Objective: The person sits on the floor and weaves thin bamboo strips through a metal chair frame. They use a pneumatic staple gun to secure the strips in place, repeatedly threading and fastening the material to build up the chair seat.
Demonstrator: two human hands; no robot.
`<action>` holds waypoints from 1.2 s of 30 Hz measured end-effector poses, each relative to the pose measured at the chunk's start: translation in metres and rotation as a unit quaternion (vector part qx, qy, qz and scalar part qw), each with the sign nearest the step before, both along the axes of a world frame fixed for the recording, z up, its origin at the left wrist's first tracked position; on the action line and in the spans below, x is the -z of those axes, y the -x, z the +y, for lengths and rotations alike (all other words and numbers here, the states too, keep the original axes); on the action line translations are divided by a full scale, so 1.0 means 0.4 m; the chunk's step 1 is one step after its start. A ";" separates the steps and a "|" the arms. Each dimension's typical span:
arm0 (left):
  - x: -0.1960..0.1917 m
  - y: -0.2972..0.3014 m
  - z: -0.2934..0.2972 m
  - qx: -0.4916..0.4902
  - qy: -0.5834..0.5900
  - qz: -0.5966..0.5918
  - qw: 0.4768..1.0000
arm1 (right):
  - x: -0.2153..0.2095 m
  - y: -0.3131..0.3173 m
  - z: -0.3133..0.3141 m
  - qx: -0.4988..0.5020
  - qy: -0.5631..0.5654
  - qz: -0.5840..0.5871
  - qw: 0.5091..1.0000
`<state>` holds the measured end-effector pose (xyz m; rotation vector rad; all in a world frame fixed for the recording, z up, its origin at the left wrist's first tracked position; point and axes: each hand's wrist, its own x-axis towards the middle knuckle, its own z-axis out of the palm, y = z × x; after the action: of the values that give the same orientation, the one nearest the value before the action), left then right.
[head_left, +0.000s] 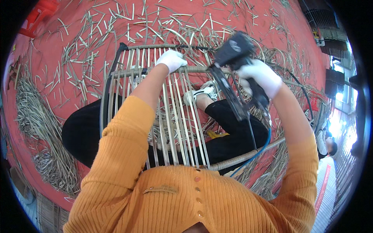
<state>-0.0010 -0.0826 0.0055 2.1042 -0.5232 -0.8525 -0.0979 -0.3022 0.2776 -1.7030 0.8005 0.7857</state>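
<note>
Across my lap lies a frame with a dark curved side rail (105, 97) and wrapped crossbars (196, 70). Pale flat strips (173, 116) run lengthwise over its left and middle part. My left hand (171, 61), in a white glove, is closed at the upper crossbar, fingers curled around a strip there; the fingertips are partly hidden. In my gloved right hand (262, 77) is a black air stapler (234, 48), gripped by its handle. It is blurred, its nose close to the crossbar, to the right of the strips. Whether it touches the bar I cannot tell.
A blue air hose (259, 152) curves beside my right leg. Strip offcuts (97, 42) litter the red floor, and a large bundle of strips (44, 132) lies at the left. A red plastic stool (39, 17) stands far left; another person (328, 147) is at the right.
</note>
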 end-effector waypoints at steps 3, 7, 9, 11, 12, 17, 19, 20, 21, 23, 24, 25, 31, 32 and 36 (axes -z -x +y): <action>-0.002 -0.008 -0.009 0.066 -0.034 -0.086 0.993 | 0.130 -0.116 0.042 -0.007 0.002 0.069 0.998; -0.001 -0.007 -0.016 0.048 -0.038 -0.063 0.996 | 0.226 -0.177 0.045 0.001 -0.016 0.155 0.988; -0.004 -0.005 -0.019 0.017 -0.047 -0.005 0.999 | 0.246 -0.187 0.033 -0.008 0.000 0.168 0.986; -0.007 -0.005 -0.022 0.014 -0.056 0.021 0.998 | 0.255 -0.191 0.020 -0.021 -0.021 0.155 0.987; -0.008 -0.004 -0.022 0.022 -0.062 0.010 0.998 | 0.258 -0.193 0.016 -0.021 -0.021 0.151 0.988; -0.007 -0.008 -0.024 0.049 -0.083 -0.017 0.995 | 0.261 -0.211 0.012 -0.040 -0.055 0.148 0.987; -0.005 -0.006 -0.024 0.041 -0.082 -0.005 0.996 | 0.263 -0.222 0.020 -0.041 -0.037 0.160 0.986; -0.005 -0.005 -0.024 0.039 -0.081 -0.001 0.996 | 0.262 -0.228 0.025 -0.039 -0.036 0.177 0.983; -0.006 -0.004 -0.025 0.038 -0.082 0.003 0.996 | 0.262 -0.234 0.032 -0.045 -0.030 0.193 0.980; -0.008 -0.003 -0.026 0.028 -0.068 0.009 0.997 | 0.260 -0.245 0.045 -0.082 -0.042 0.206 0.974; -0.009 -0.001 -0.026 0.024 -0.071 0.015 0.997 | 0.258 -0.248 0.053 -0.078 -0.016 0.212 0.974; -0.008 -0.004 -0.025 0.019 -0.061 0.028 0.998 | 0.255 -0.252 0.059 -0.127 -0.003 0.183 0.975; 0.027 -0.024 -0.008 -0.019 0.033 0.125 0.991 | 0.241 -0.238 0.076 -0.141 0.027 0.127 0.981; 0.039 -0.028 -0.006 -0.029 0.048 0.151 0.987 | 0.242 -0.233 0.076 -0.129 0.028 0.130 0.983; 0.079 -0.034 -0.022 0.078 -0.014 -0.002 0.997 | 0.251 -0.225 0.077 -0.066 -0.023 0.148 0.986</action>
<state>0.0127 -0.0915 -0.0263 2.1121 -0.6894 -0.9479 -0.0080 -0.2713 0.1773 -1.6312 0.8675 1.1597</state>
